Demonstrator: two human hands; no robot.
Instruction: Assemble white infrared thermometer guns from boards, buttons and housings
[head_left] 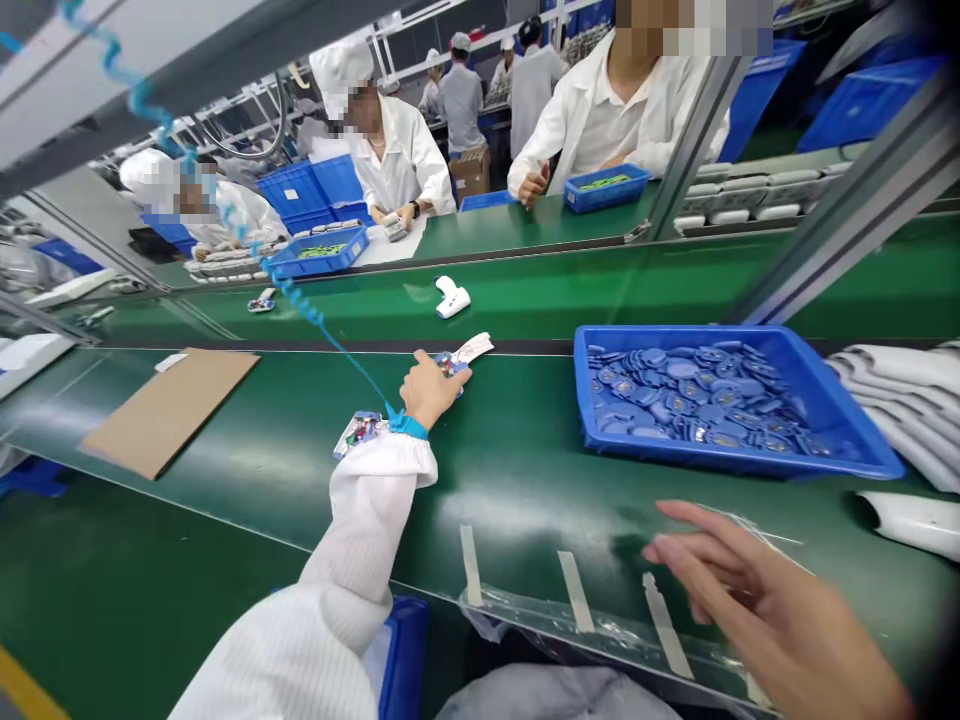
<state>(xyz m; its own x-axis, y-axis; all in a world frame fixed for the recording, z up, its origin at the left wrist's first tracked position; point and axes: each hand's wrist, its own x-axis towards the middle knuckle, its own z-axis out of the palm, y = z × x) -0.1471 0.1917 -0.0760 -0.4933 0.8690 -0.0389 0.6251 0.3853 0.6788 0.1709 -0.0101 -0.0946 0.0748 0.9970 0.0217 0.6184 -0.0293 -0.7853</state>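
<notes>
The left hand (431,390) clenched its fingers on a flat blue piece (450,365) with a white paper tag (474,348), on the smooth green table (517,480). The right hand (765,600) hung open, fingers released, over taped clear plastic film (600,625), near a blue plastic crate (675,338) heaped with round blue discs (690,395).

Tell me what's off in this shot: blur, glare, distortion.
In the head view, the right hand is soft and blurred, pale glare streaks the green conveyor belt, and the wide lens makes the aluminium frame rail slant steeply; the blue plastic tray stays fairly sharp.
</notes>
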